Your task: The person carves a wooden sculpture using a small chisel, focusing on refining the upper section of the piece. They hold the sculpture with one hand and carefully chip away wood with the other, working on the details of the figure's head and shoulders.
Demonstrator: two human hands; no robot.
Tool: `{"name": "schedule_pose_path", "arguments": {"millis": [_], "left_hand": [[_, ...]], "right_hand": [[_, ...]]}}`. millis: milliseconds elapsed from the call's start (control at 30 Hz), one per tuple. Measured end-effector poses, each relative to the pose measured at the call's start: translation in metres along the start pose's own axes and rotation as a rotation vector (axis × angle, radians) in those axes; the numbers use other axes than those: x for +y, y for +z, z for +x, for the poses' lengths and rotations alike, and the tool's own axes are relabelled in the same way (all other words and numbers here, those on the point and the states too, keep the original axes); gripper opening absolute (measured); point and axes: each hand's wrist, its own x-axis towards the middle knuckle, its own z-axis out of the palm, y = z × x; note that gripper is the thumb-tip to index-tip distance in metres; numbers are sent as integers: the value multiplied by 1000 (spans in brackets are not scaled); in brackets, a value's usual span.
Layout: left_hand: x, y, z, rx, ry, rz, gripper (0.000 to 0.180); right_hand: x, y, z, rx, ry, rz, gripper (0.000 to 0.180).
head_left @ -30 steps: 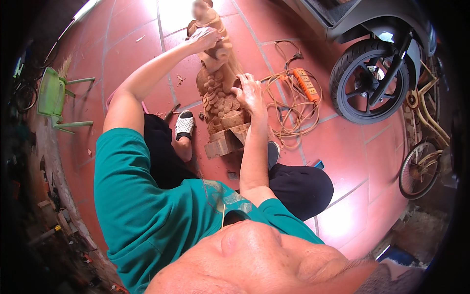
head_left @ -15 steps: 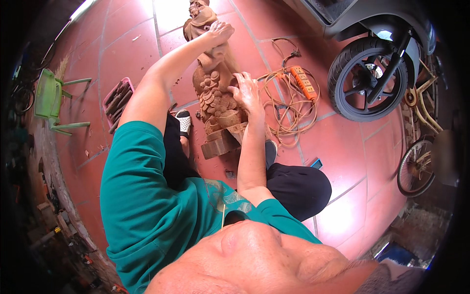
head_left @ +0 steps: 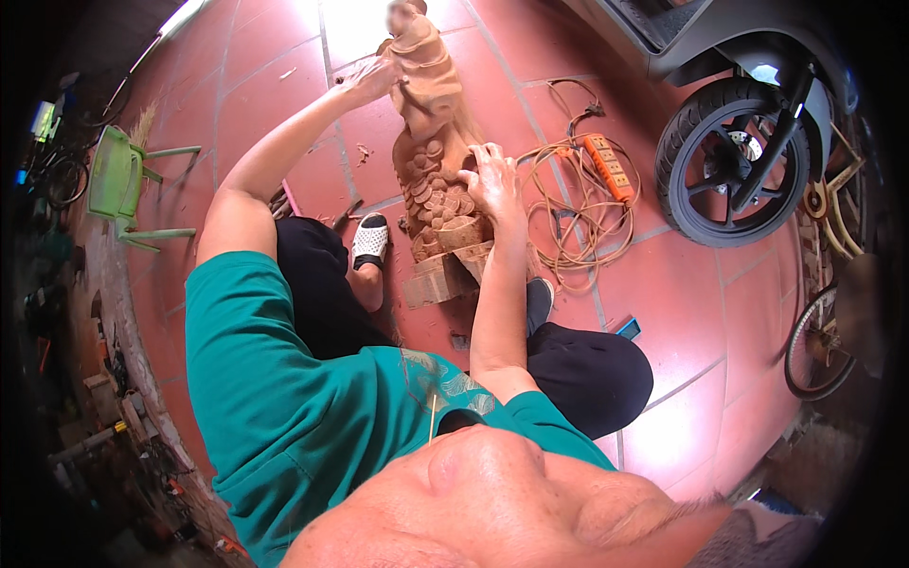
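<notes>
A tall carved wooden statue [head_left: 431, 142] with a scaled lower body stands on a pale block base [head_left: 437, 277] on the red tiled floor between my feet. My left hand [head_left: 371, 78] grips its upper part from the left side. My right hand [head_left: 490, 180] lies on the scaled carving lower down on the right, fingers curled against the wood. The statue leans slightly toward the top of the picture.
An orange power strip [head_left: 607, 167] with a coiled cable [head_left: 559, 227] lies right of the statue. A motorbike wheel [head_left: 740, 170] stands at the right, a bicycle wheel [head_left: 816, 346] further down. A green plastic chair [head_left: 121, 180] lies at the left. Tools sit along the left wall.
My left arm has stretched further up and left along the statue, and the statue has turned a little. My right hand has stayed on the scaled part.
</notes>
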Motion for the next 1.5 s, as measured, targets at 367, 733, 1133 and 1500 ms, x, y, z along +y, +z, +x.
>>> {"name": "schedule_pose_path", "arguments": {"millis": [367, 733, 1133, 1500], "left_hand": [[31, 26, 13, 371, 250, -124, 17], [-47, 46, -22, 60, -229, -46, 29], [12, 43, -1, 391, 246, -139, 26], [-71, 54, -23, 229, -147, -23, 28]], "right_hand": [[5, -3, -4, 59, -95, -8, 45], [-3, 6, -2, 20, -39, 0, 47], [8, 1, -6, 85, -135, -10, 45], [-1, 22, 3, 54, -115, 30, 43]]}}
